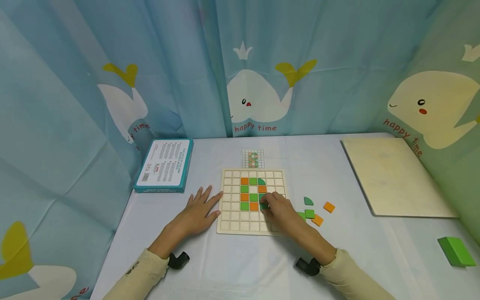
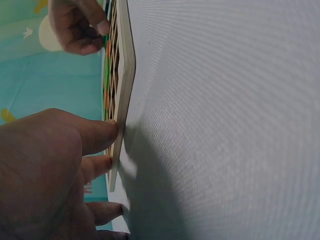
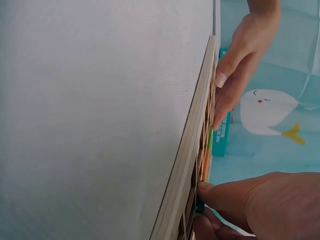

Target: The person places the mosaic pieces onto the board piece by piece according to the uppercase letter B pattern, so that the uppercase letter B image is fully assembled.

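A wooden grid board (image 1: 234, 226) lies on the table, with orange, green and dark green pieces in several of its cells. My left hand (image 1: 196, 214) is spread flat, its fingertips touching the board's left edge; in the left wrist view the left hand (image 2: 45, 165) has thumb and finger at that edge. My right hand (image 1: 283, 214) is over the right part of the board, pinching a dark green piece (image 1: 264, 206) at the lower right of the coloured cells. From the right wrist view, the right hand (image 3: 270, 205) holds the dark green piece (image 3: 200, 205) at the grid, partly hidden by fingers.
Behind the board lies a small pattern card (image 1: 253, 158). Loose pieces, including an orange square (image 1: 329, 207) and a dark green quarter circle (image 1: 308, 201), lie right of it. A teal box (image 1: 163, 166) is back left, a pale panel (image 1: 397, 177) back right, a green block (image 1: 456, 251) far right.
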Tool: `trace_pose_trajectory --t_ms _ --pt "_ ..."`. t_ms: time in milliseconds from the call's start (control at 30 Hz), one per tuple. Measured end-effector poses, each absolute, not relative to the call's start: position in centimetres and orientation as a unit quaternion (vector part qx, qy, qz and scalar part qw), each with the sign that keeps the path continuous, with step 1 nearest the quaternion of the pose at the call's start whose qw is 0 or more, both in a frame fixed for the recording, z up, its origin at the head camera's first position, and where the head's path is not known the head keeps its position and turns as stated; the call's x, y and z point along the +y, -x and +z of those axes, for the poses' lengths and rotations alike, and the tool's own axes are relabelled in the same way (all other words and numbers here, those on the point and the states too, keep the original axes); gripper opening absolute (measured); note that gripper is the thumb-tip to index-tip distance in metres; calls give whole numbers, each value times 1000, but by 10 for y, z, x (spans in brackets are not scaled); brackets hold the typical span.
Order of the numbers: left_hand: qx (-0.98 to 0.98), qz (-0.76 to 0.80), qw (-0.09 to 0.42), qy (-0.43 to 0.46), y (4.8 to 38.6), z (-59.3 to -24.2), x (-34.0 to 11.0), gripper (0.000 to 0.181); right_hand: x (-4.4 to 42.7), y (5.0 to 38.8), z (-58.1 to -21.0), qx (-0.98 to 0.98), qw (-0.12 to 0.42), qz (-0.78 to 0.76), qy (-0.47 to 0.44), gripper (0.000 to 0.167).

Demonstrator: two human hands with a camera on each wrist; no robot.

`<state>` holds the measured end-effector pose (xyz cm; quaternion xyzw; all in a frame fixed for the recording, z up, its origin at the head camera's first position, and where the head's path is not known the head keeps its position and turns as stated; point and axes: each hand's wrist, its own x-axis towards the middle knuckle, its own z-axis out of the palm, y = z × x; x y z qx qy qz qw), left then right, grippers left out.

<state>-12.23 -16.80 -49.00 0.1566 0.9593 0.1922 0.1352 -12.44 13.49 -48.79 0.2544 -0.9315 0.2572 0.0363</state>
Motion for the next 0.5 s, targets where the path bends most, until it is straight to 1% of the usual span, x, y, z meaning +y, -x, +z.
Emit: trace_pose_trajectory --t_ms 267,500 --pt "961 186 133 -158 123 -492 -168 62 137 125 -485 -933 14 269 -239 15" --pt "959 191 132 -160 122 -490 -168 62 139 125 -486 -933 24 262 -246 14"
